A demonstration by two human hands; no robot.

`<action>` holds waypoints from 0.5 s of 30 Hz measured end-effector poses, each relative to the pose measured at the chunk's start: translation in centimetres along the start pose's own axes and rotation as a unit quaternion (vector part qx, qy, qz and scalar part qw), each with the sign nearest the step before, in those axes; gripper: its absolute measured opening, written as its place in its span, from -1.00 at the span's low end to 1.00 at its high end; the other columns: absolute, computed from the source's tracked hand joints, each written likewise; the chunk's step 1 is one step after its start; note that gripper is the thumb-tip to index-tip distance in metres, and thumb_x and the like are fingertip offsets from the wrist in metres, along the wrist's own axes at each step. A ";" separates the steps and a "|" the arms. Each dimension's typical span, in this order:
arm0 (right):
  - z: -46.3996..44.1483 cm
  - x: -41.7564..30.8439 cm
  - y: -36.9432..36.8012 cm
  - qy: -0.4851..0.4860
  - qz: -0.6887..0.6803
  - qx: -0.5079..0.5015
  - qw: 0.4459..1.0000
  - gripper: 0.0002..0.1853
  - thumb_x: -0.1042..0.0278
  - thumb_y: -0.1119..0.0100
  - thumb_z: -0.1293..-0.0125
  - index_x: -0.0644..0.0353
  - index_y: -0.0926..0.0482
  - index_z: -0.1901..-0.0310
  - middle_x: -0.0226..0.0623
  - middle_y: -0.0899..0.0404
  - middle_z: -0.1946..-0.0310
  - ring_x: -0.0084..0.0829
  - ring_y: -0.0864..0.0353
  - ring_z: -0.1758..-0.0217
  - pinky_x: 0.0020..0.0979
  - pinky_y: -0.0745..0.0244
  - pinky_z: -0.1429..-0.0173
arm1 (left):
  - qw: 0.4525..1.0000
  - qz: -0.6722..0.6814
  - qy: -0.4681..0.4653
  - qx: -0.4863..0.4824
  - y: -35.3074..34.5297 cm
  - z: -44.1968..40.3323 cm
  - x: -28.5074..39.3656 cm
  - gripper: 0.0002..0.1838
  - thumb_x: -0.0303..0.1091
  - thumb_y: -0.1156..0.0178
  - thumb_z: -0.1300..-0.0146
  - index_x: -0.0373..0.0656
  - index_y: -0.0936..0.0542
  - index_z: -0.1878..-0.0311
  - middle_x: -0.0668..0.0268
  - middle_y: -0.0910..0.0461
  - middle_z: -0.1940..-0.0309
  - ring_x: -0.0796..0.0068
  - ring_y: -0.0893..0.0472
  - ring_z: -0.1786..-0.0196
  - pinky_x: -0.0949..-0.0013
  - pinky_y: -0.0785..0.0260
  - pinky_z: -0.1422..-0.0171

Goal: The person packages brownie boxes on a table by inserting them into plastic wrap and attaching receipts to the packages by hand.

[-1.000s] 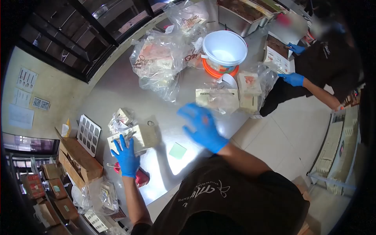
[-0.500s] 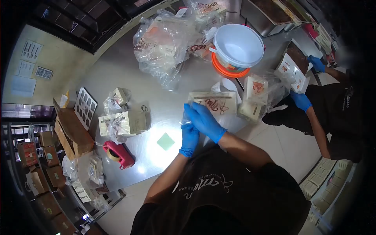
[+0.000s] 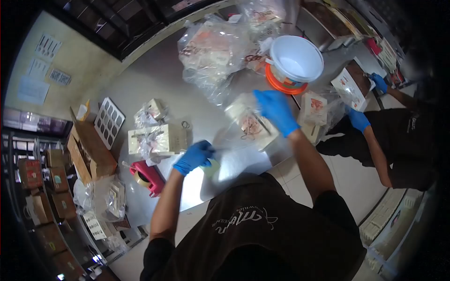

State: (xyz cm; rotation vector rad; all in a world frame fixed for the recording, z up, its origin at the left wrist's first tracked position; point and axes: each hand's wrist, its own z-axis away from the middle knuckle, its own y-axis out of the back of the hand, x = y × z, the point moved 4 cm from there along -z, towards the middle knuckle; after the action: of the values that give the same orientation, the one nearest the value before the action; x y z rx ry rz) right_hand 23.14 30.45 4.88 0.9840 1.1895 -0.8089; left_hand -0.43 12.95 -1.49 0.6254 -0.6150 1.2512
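Note:
A pale box [image 3: 262, 136] with reddish-brown lettering lies on the metal table in front of me, clear plastic [image 3: 239, 112] over its left part. My right hand [image 3: 277, 112], in a blue glove, is above the box's far side. Motion smears its fingers, so its grip is unclear. Lower left, my gloved left hand [image 3: 191, 158] has curled fingers; anything between them is too blurred to make out. It hovers near a small pale green square [image 3: 212, 168], partly covering it. Left of that hand is a wrapped cream box [image 3: 154, 140].
A red tape dispenser [image 3: 147, 178] stands at the front left, near an open cardboard carton [image 3: 91, 150]. Bagged boxes [image 3: 211, 51] and a white bucket [image 3: 296, 58] occupy the back. At right, a co-worker's gloved hand [image 3: 358, 119] holds a box [image 3: 349, 86].
My hands, together at the box's left end before, have come apart: the left went left and down, the right up and right. The box has turned and the view has shifted slightly.

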 end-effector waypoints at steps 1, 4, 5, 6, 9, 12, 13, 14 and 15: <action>0.3 0.8 1.6 0.014 0.050 0.032 0.998 -0.58 0.11 -0.12 -0.36 0.25 -0.50 0.57 -0.42 -0.40 0.68 -0.57 -0.39 0.63 -0.41 -0.29 0.51 | 0.999 -0.007 -0.031 0.041 2.5 1.2 0.5 -0.83 -0.39 -0.21 -0.21 -0.23 -0.52 0.18 0.28 -0.57 0.40 0.47 -0.59 0.52 0.42 -0.48 0.41; 1.3 0.4 2.8 -0.012 0.030 0.062 0.998 -0.61 0.15 -0.17 -0.34 0.19 -0.51 0.60 -0.45 -0.40 0.69 -0.62 -0.36 0.63 -0.47 -0.24 0.52 | 0.978 0.112 -0.081 0.158 6.6 3.6 2.7 -0.82 -0.37 -0.19 -0.23 -0.19 -0.51 0.13 0.28 -0.57 0.38 0.48 -0.60 0.48 0.44 -0.48 0.39; 2.0 0.6 2.7 -0.059 -0.043 0.069 0.995 -0.64 0.16 -0.19 -0.33 0.17 -0.52 0.59 -0.46 -0.41 0.69 -0.64 -0.36 0.63 -0.50 -0.21 0.53 | 0.966 0.137 -0.112 0.190 7.1 4.0 3.7 -0.83 -0.37 -0.19 -0.24 -0.17 -0.51 0.13 0.30 -0.56 0.39 0.47 -0.60 0.48 0.44 -0.48 0.38; 2.0 1.2 2.5 -0.062 -0.042 0.066 0.995 -0.64 0.16 -0.19 -0.33 0.17 -0.52 0.59 -0.46 -0.41 0.69 -0.64 -0.36 0.63 -0.50 -0.21 0.53 | 0.940 0.227 -0.147 0.209 7.7 3.8 4.0 -0.87 -0.45 -0.17 -0.23 -0.19 -0.51 0.16 0.31 -0.54 0.40 0.44 -0.59 0.50 0.40 -0.48 0.40; 0.3 4.4 2.3 -0.045 -0.178 0.120 0.976 -0.66 0.13 -0.16 -0.35 0.18 -0.57 0.50 -0.45 -0.49 0.62 -0.63 -0.44 0.57 -0.57 -0.28 0.47 | 0.878 0.340 -0.234 0.242 9.4 1.5 4.1 -0.86 -0.46 -0.16 -0.25 -0.18 -0.52 0.12 0.30 -0.55 0.39 0.43 -0.58 0.51 0.39 -0.50 0.37; 0.4 5.3 2.3 -0.078 -0.244 0.176 0.950 -0.71 0.11 -0.14 -0.36 0.20 -0.58 0.27 -0.37 -0.57 0.48 -0.59 -0.50 0.51 -0.59 -0.37 0.40 | 0.855 0.324 -0.287 0.287 8.6 1.3 3.5 -0.86 -0.43 -0.14 -0.30 -0.21 -0.52 0.10 0.31 -0.55 0.38 0.47 -0.57 0.43 0.40 -0.50 0.24; 1.2 4.1 1.6 -0.067 -0.265 0.161 0.948 -0.72 0.12 -0.12 -0.37 0.19 -0.55 0.17 -0.35 -0.57 0.40 -0.58 -0.52 0.47 -0.59 -0.40 0.36 | 0.842 0.302 -0.328 0.302 8.0 1.6 3.1 -0.86 -0.41 -0.13 -0.33 -0.22 -0.52 0.11 0.32 -0.55 0.38 0.50 -0.56 0.40 0.42 -0.49 0.19; 2.3 2.9 0.7 -0.056 -0.287 0.144 0.945 -0.70 0.12 -0.10 -0.38 0.19 -0.52 0.07 -0.32 -0.58 0.32 -0.57 -0.54 0.42 -0.60 -0.43 0.33 | 0.855 0.253 -0.328 0.313 6.5 2.2 2.5 -0.87 -0.40 -0.10 -0.36 -0.22 -0.52 0.11 0.35 -0.52 0.40 0.57 -0.51 0.36 0.46 -0.43 0.15; 3.9 2.4 0.0 -0.062 -0.286 0.145 0.945 -0.70 0.12 -0.10 -0.38 0.19 -0.52 0.07 -0.32 -0.58 0.32 -0.57 -0.54 0.42 -0.60 -0.43 0.33 | 0.860 0.237 -0.320 0.321 4.5 2.3 1.1 -0.88 -0.39 -0.08 -0.37 -0.22 -0.51 0.13 0.37 -0.48 0.44 0.61 -0.47 0.36 0.47 -0.38 0.17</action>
State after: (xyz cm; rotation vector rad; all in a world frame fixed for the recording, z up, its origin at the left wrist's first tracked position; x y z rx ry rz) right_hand 25.04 26.85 2.88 0.8066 1.2852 -1.5201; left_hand -4.78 12.88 1.31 1.5616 -0.9406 1.7371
